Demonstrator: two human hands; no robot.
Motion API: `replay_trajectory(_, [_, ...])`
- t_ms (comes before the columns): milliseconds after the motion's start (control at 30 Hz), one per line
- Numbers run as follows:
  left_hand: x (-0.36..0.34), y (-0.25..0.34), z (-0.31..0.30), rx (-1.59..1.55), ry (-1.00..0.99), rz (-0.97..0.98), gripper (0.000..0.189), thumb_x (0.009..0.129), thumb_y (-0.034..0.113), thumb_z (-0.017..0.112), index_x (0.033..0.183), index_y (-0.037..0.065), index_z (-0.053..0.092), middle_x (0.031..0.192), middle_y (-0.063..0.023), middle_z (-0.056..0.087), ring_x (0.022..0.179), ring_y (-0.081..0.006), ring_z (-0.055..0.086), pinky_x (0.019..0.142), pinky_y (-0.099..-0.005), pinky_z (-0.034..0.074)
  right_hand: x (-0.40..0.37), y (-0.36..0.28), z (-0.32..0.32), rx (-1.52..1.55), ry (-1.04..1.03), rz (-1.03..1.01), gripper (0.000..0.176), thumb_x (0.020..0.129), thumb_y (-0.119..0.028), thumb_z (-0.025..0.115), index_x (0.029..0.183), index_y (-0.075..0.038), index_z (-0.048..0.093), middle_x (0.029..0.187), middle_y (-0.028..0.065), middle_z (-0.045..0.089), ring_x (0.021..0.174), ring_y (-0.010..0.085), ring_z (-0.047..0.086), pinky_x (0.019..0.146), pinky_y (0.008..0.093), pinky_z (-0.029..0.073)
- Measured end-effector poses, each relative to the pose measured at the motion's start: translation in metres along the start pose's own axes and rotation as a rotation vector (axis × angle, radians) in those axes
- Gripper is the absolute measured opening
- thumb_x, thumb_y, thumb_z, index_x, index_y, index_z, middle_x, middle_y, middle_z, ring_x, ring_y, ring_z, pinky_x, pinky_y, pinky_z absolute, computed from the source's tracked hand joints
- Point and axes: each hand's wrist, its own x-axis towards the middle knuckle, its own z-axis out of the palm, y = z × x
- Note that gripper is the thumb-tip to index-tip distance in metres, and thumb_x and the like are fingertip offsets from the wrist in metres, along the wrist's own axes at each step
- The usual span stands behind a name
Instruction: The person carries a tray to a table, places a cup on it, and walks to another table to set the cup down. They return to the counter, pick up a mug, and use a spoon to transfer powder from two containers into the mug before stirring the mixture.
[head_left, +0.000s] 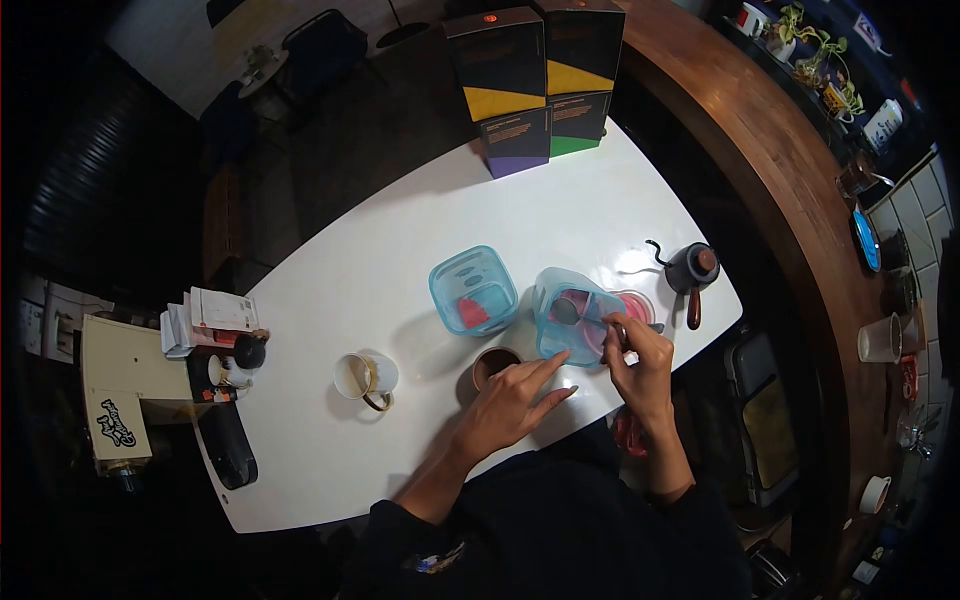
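A spoon is pinched in the fingers of my right hand, its round bowl over a translucent blue plastic container with pinkish contents. My left hand is open, thumb and fingers apart, with its fingertips right at the near edge of that container. Partly behind the left hand stands a brown cup. A second blue container, with something pink inside, is just to the left. Beyond my right hand, a round pink-and-clear item shows in part.
A white mug with a gold handle stands left on the white table. Dark boxes are stacked at the back. A gooseneck kettle sits at the right edge. At the left are papers and a cream-coloured machine.
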Motion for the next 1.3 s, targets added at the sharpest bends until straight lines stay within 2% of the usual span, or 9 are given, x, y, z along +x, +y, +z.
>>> replay_trajectory(200, [0.001, 0.001, -0.002, -0.015, -0.001, 0.001, 0.049, 0.090, 0.026, 0.065, 0.134, 0.007, 0.054, 0.097, -0.0170, 0.067, 0.086, -0.0325, 0.064, 0.076, -0.0406, 0.048, -0.002, -0.001, 0.004, 0.074, 0.056, 0.090, 0.016, 0.080, 0.006, 0.065, 0.096, 0.003, 0.066, 0.069, 0.0100, 0.064, 0.054, 0.0129, 0.060, 0.051, 0.0254, 0.046])
replay_trajectory(400, [0.002, 0.001, -0.001, 0.002, 0.033, 0.028, 0.049, 0.090, 0.027, 0.066, 0.134, 0.007, 0.054, 0.093, -0.0160, 0.067, 0.082, -0.0312, 0.063, 0.075, -0.0402, 0.047, -0.005, 0.004, 0.010, 0.154, 0.116, 0.133, 0.013, 0.082, 0.004, 0.063, 0.094, 0.002, 0.067, 0.063, 0.0083, 0.062, 0.051, 0.0118, 0.059, 0.051, 0.0246, 0.045])
replay_trajectory(533, [0.003, -0.001, -0.002, 0.000, 0.045, 0.020, 0.051, 0.089, 0.026, 0.067, 0.135, 0.007, 0.054, 0.092, -0.0154, 0.067, 0.075, -0.0301, 0.061, 0.074, -0.0396, 0.046, -0.007, 0.005, 0.011, 0.139, 0.104, 0.131, 0.012, 0.083, 0.004, 0.063, 0.093, 0.002, 0.067, 0.062, 0.0079, 0.062, 0.051, 0.0113, 0.061, 0.051, 0.0242, 0.045])
replay_trajectory(733, [0.004, -0.001, -0.004, 0.068, 0.083, 0.048, 0.053, 0.088, 0.025, 0.069, 0.135, 0.007, 0.053, 0.094, -0.0155, 0.068, 0.073, -0.0293, 0.060, 0.073, -0.0381, 0.047, -0.006, -0.001, 0.007, 0.309, 0.123, 0.200, 0.011, 0.088, 0.003, 0.060, 0.097, 0.004, 0.065, 0.066, 0.0066, 0.064, 0.052, 0.0099, 0.061, 0.049, 0.0225, 0.047])
replay_trajectory(900, [0.004, -0.003, -0.001, 0.063, 0.109, 0.022, 0.054, 0.088, 0.027, 0.068, 0.136, 0.007, 0.052, 0.096, -0.0160, 0.067, 0.073, -0.0278, 0.060, 0.074, -0.0388, 0.047, -0.005, -0.004, -0.004, 0.452, 0.289, 0.222, 0.012, 0.093, 0.002, 0.055, 0.100, 0.006, 0.063, 0.066, 0.0041, 0.061, 0.053, 0.0082, 0.059, 0.047, 0.0217, 0.046])
replay_trajectory(933, [0.005, -0.002, -0.001, 0.089, 0.123, 0.044, 0.054, 0.088, 0.028, 0.068, 0.136, 0.007, 0.052, 0.094, -0.0159, 0.066, 0.073, -0.0271, 0.059, 0.074, -0.0389, 0.047, -0.004, -0.006, -0.006, 0.455, 0.333, 0.206, 0.016, 0.098, -0.007, 0.055, 0.099, 0.007, 0.062, 0.064, 0.0047, 0.060, 0.051, 0.0078, 0.057, 0.044, 0.0207, 0.042])
replay_trajectory(1033, [0.008, -0.002, -0.003, 0.097, 0.099, 0.023, 0.057, 0.089, 0.028, 0.068, 0.138, 0.006, 0.049, 0.087, -0.0150, 0.063, 0.071, -0.0265, 0.058, 0.072, -0.0389, 0.047, -0.001, -0.005, -0.017, 0.490, 0.375, 0.169, 0.019, 0.099, -0.011, 0.054, 0.101, 0.007, 0.060, 0.067, 0.0077, 0.060, 0.047, 0.0103, 0.055, 0.042, 0.0219, 0.042])
replay_trajectory(1167, [0.014, -0.004, -0.005, 0.172, 0.112, 0.052, 0.061, 0.089, 0.028, 0.067, 0.141, 0.006, 0.045, 0.085, -0.0149, 0.059, 0.069, -0.0263, 0.056, 0.070, -0.0394, 0.047, 0.001, -0.008, -0.033, 0.528, 0.407, 0.151, 0.021, 0.100, -0.013, 0.053, 0.102, 0.007, 0.060, 0.067, 0.0091, 0.059, 0.045, 0.0117, 0.054, 0.041, 0.0230, 0.042])
replay_trajectory(1300, [0.024, -0.009, -0.008, 0.089, 0.084, -0.004, 0.064, 0.091, 0.028, 0.065, 0.144, 0.005, 0.039, 0.101, -0.0193, 0.060, 0.077, -0.0297, 0.059, 0.077, -0.0416, 0.049, 0.006, -0.013, -0.045, 0.590, 0.418, 0.148, 0.020, 0.099, -0.012, 0.053, 0.099, 0.007, 0.060, 0.065, 0.0092, 0.059, 0.046, 0.0126, 0.056, 0.041, 0.0236, 0.043])
